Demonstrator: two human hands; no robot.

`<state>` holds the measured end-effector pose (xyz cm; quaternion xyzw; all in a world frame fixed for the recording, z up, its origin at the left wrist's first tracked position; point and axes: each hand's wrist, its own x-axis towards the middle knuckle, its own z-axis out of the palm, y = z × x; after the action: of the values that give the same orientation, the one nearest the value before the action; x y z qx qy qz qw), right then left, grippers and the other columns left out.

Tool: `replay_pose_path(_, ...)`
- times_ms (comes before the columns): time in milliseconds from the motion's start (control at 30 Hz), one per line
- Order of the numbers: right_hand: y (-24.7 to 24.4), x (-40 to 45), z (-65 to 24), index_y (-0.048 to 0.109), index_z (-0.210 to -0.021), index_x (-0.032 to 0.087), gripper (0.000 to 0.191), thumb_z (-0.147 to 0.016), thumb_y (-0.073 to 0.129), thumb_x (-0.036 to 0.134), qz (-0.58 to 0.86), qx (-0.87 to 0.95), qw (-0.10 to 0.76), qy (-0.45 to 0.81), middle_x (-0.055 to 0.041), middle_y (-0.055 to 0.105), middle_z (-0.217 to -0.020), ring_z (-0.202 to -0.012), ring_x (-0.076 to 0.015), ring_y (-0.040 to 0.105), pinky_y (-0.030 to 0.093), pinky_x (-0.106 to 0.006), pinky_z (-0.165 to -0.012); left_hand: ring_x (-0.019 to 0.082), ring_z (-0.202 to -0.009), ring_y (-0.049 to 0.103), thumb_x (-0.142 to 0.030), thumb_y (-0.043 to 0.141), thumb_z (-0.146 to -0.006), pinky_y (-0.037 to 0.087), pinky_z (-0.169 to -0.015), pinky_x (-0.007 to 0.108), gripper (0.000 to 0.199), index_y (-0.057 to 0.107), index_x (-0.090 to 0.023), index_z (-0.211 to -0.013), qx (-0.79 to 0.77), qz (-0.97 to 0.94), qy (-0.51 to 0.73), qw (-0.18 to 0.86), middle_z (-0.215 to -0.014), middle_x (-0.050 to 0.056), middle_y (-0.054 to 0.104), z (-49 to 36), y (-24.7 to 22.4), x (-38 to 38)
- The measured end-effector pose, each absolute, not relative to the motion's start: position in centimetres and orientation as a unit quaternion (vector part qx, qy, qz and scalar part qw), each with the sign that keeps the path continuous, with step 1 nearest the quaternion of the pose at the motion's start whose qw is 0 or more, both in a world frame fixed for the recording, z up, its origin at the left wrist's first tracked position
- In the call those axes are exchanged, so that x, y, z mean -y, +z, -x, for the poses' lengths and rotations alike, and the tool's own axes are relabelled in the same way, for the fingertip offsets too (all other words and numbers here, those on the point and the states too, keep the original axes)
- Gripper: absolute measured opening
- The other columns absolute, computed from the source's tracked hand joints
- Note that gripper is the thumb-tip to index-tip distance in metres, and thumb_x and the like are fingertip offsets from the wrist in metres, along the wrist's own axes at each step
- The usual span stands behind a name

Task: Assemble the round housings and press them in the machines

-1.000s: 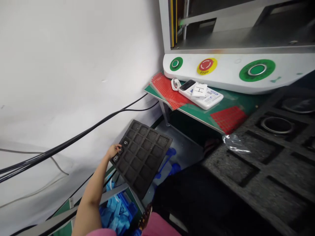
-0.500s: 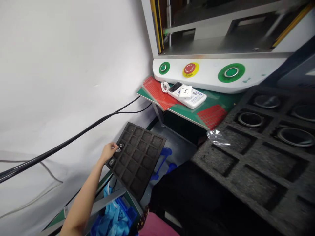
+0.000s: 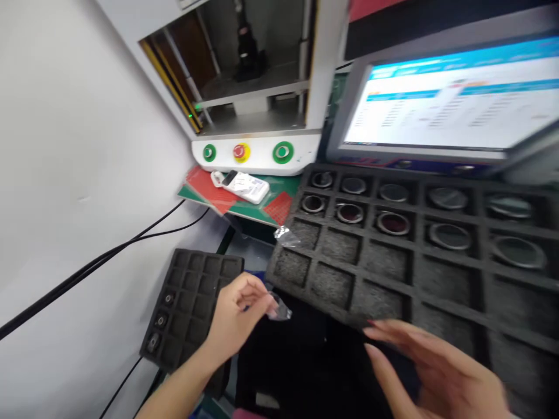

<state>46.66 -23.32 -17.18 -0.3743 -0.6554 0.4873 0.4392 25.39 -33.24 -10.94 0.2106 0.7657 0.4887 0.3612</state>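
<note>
My left hand is closed in a pinch on a small clear plastic film, between the two foam trays. At the lower right, my right hand has its fingers apart, at the front edge of the large foam tray, with nothing seen between them. Round glass discs with rims sit in the tray's back two rows. Another clear film lies on its left edge. The smaller dark foam tray at the left holds small black parts along its left side.
A machine panel with green and red buttons stands at the back. Before it, a white handheld device rests on a green mat. A lit monitor stands behind the large tray. Black cables cross the left side.
The view has swung right. My left hand has left the small tray and moved right with clear film in its fingers. My right hand has come into view. Another black part now shows in the small tray.
</note>
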Motion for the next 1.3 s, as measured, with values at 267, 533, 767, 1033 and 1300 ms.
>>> replay_pose_path(267, -14.0, 22.1, -45.1, 0.050, -0.123, 0.032, 0.042, -0.089, 0.067, 0.013, 0.332, 0.606, 0.409, 0.596, -0.0047, 0.063, -0.115, -0.093, -0.0159, 0.072, 0.059, -0.030, -0.090, 0.014, -0.065, 0.072, -0.014, 0.072, -0.074, 0.057, -0.065, 0.021, 0.015, 0.066, -0.021, -0.087, -0.644, -0.295, 0.514, 0.484, -0.071, 0.000, 0.076, -30.2, -10.5, 27.8)
replay_pose_path(533, -12.9, 21.6, -44.2, 0.058, -0.109, 0.030, 0.032, -0.084, 0.074, 0.018, 0.332, 0.475, 0.415, 0.702, -0.0012, 0.067, -0.097, -0.070, -0.0108, 0.067, 0.060, -0.020, -0.065, 0.012, -0.059, 0.071, -0.012, 0.074, -0.075, 0.054, -0.060, 0.018, 0.024, 0.068, -0.023, -0.095, -0.626, -0.301, 0.497, 0.520, -0.063, -0.005, 0.074, -31.0, -10.5, 27.4)
replay_pose_path(767, -13.5, 21.9, -45.0, 0.058, -0.110, 0.032, 0.033, -0.087, 0.070, 0.011, 0.332, 0.467, 0.448, 0.686, -0.0011, 0.062, -0.097, -0.076, -0.0138, 0.066, 0.060, -0.027, -0.068, 0.012, -0.058, 0.072, -0.012, 0.077, -0.073, 0.055, -0.059, 0.018, 0.022, 0.070, -0.022, -0.090, -0.619, -0.261, 0.499, 0.548, -0.061, -0.005, 0.074, -31.3, -10.6, 27.2)
replay_pose_path(1033, -13.4, 21.4, -44.7, 0.058, -0.108, 0.030, 0.036, -0.082, 0.073, 0.009, 0.359, 0.476, 0.499, 0.629, -0.0030, 0.060, -0.109, -0.083, -0.0146, 0.069, 0.060, -0.028, -0.078, 0.017, -0.060, 0.076, -0.011, 0.078, -0.068, 0.058, -0.059, 0.020, 0.020, 0.072, -0.022, -0.083, -0.635, -0.240, 0.513, 0.525, -0.066, -0.001, 0.078, -31.2, -10.8, 26.8)
replay_pose_path(1300, -14.7, 21.2, -45.1, 0.057, -0.117, 0.032, 0.040, -0.086, 0.072, 0.012, 0.339, 0.493, 0.419, 0.683, -0.0030, 0.064, -0.106, -0.070, -0.0120, 0.068, 0.062, -0.029, -0.073, 0.013, -0.053, 0.072, -0.017, 0.069, -0.080, 0.059, -0.054, 0.018, 0.012, 0.076, -0.021, -0.072, -0.660, -0.313, 0.530, 0.431, -0.080, 0.003, 0.078, -31.0, -10.9, 27.0)
